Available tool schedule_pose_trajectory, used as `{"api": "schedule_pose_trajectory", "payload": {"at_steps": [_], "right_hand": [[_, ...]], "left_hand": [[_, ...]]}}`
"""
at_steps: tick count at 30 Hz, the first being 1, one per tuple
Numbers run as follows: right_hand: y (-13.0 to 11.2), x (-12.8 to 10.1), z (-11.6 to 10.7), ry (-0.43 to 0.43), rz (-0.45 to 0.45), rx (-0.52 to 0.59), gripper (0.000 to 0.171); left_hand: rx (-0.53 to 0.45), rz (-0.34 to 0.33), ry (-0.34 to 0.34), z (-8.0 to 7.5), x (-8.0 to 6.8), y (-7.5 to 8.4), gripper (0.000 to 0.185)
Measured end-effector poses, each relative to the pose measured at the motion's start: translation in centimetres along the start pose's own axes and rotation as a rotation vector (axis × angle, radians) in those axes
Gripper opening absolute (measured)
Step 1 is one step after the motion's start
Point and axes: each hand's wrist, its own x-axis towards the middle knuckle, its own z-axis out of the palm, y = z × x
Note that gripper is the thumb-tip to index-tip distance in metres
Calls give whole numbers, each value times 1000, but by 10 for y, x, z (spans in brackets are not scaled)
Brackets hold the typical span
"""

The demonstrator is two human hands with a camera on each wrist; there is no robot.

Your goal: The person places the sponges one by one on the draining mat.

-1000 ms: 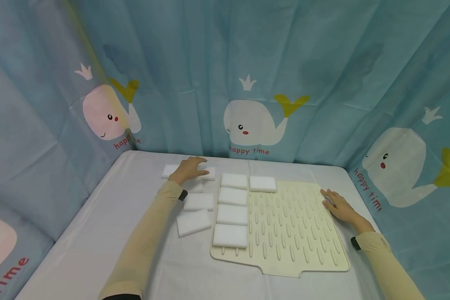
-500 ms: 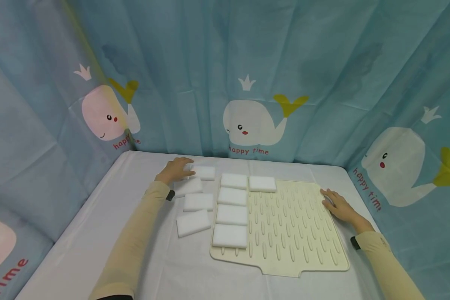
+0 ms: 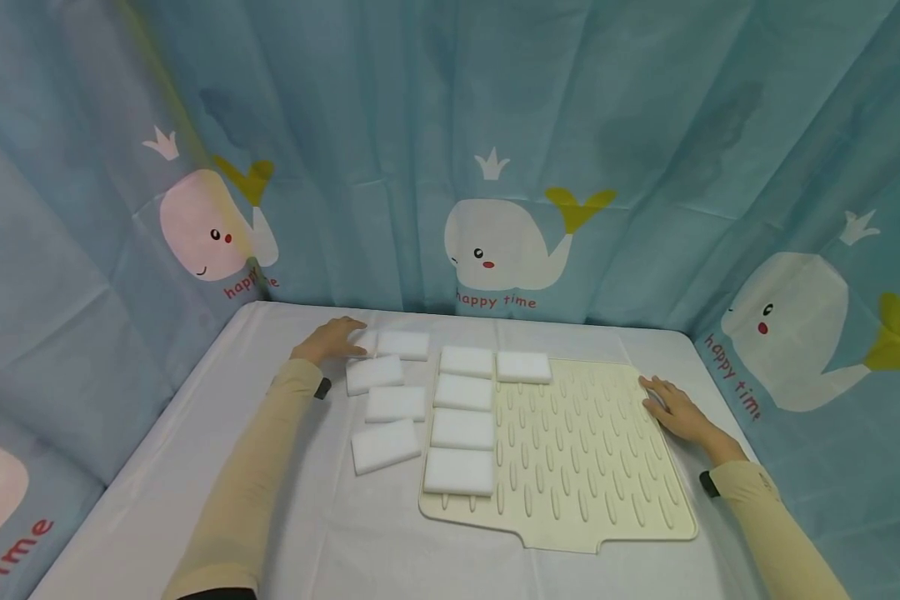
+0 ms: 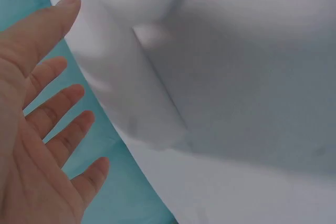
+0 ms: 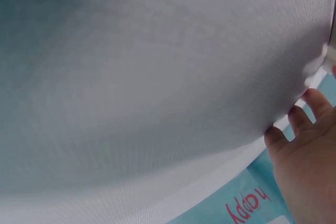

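My left hand point(image 3: 332, 339) lies flat with straight fingers at the back left of the table, its fingertips by the edge of a white sponge point(image 3: 402, 344). In the left wrist view the left hand point(image 4: 47, 129) shows a bare palm and spread fingers, holding nothing. Three more sponges point(image 3: 395, 403) lie in a column just off the mat. A cream ribbed mat point(image 3: 592, 467) carries a column of several sponges point(image 3: 462, 429) and one more sponge point(image 3: 523, 367) at its back edge. My right hand point(image 3: 671, 407) rests flat on the mat's right edge; the right wrist view shows its fingers point(image 5: 302, 129).
The table point(image 3: 157, 492) is covered with a white cloth. Blue curtains with whale prints point(image 3: 495, 242) close it in at the back and on both sides. The mat's ribbed middle and right part hold nothing.
My left hand has slid left along the back row, uncovering the sponge it lay over. The right hand has stayed on the mat's edge.
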Motion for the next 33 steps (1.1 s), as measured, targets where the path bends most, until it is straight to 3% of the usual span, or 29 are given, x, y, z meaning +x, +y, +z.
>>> {"api": "schedule_pose_trajectory", "payload": {"at_steps": [4, 14, 33], "right_hand": [[0, 1, -1, -16, 17, -10, 55], [-2, 0, -3, -24, 17, -4, 54], [-4, 0, -3, -26, 24, -8, 55]], "left_hand": [[5, -50, -30, -3, -6, 2, 62], [45, -78, -62, -6, -12, -4, 62], [74, -70, 33, -8, -12, -16, 61]]}}
